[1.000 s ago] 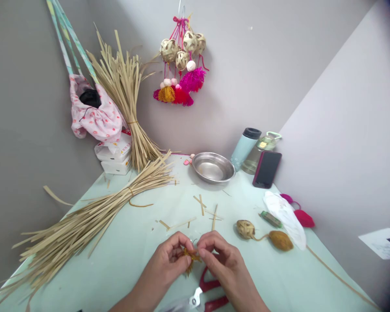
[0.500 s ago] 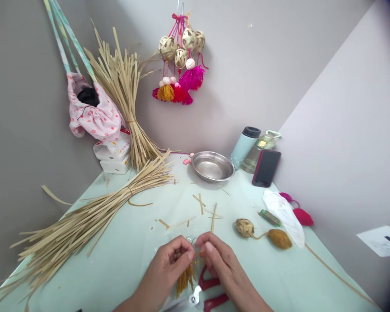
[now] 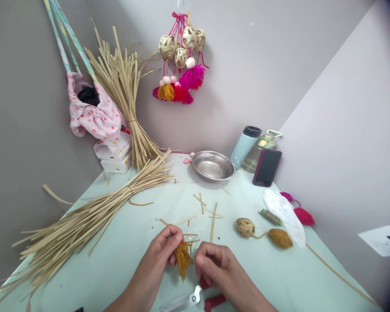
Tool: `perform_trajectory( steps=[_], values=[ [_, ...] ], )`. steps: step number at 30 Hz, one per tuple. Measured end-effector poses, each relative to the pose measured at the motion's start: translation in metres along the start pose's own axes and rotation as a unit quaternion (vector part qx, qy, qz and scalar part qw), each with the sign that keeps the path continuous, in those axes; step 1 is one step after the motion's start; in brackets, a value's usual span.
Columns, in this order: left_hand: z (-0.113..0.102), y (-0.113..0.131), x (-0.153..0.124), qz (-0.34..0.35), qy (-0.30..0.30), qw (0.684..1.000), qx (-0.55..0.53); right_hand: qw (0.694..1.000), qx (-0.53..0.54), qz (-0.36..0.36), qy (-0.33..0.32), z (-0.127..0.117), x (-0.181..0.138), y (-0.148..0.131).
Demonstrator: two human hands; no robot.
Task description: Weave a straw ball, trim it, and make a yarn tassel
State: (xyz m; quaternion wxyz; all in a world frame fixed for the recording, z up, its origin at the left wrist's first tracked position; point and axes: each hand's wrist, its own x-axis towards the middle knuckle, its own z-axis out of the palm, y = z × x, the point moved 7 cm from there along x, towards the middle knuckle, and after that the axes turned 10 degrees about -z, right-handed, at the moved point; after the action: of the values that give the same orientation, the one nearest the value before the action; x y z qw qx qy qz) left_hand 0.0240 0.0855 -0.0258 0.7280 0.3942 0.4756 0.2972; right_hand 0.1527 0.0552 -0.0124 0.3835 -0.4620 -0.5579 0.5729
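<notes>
My left hand [image 3: 162, 249] pinches the top of a mustard-yellow yarn tassel [image 3: 183, 258], whose strands hang down toward me. My right hand [image 3: 214, 263] is curled closed just right of the tassel, pinching a thin yellow thread that runs to it. Red-handled scissors [image 3: 198, 297] lie on the pale green table [image 3: 133, 242] right below both hands. A small woven ball [image 3: 245, 227] joined by a cord to a mustard pompom [image 3: 280, 238] rests to the right.
A big bundle of straw strips [image 3: 84, 216] covers the left side; another bundle [image 3: 126, 95] leans in the corner. At the back stand a steel bowl [image 3: 213, 166], a tumbler [image 3: 245, 146], a bottle [image 3: 259, 151] and a phone [image 3: 267, 168]. Woven balls with tassels [image 3: 181, 60] hang on the wall.
The tassel has come out from between my fingers and now hangs from my left hand. My right hand has drawn back down and to the right.
</notes>
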Motion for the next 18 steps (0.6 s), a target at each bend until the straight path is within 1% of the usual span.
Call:
perform_trajectory(
  steps=[2, 4, 5, 7, 9, 12, 15, 18],
  values=[
    [0.004, 0.0, -0.001, 0.009, -0.012, 1.0, 0.021, 0.999, -0.028, -0.011, 0.045, -0.008, 0.0, -0.004],
    [0.011, -0.001, -0.002, 0.022, -0.046, 0.997, 0.052, 0.996, -0.047, -0.032, 0.075, -0.014, -0.001, -0.01],
    [0.016, -0.002, -0.003, 0.029, -0.065, 0.995, 0.067, 0.995, -0.054, -0.045, 0.071, -0.013, 0.0, -0.013],
    [0.022, -0.004, -0.005, 0.041, -0.096, 0.991, 0.087, 0.995, -0.063, -0.061, 0.041, -0.009, 0.0, -0.014],
    [0.024, -0.006, -0.005, 0.043, -0.112, 0.989, 0.091, 0.997, -0.054, -0.054, 0.032, -0.006, 0.001, -0.011],
    [0.023, -0.007, -0.005, 0.035, -0.12, 0.989, 0.075, 0.998, 0.002, -0.024, 0.05, -0.007, 0.002, -0.005],
    [0.02, -0.004, -0.005, 0.024, -0.115, 0.992, 0.055, 0.997, 0.063, -0.006, 0.046, -0.007, 0.003, -0.003],
    [0.019, -0.001, -0.006, 0.013, -0.105, 0.993, 0.049, 0.995, 0.085, -0.002, 0.053, -0.01, 0.004, -0.003]
  ],
)
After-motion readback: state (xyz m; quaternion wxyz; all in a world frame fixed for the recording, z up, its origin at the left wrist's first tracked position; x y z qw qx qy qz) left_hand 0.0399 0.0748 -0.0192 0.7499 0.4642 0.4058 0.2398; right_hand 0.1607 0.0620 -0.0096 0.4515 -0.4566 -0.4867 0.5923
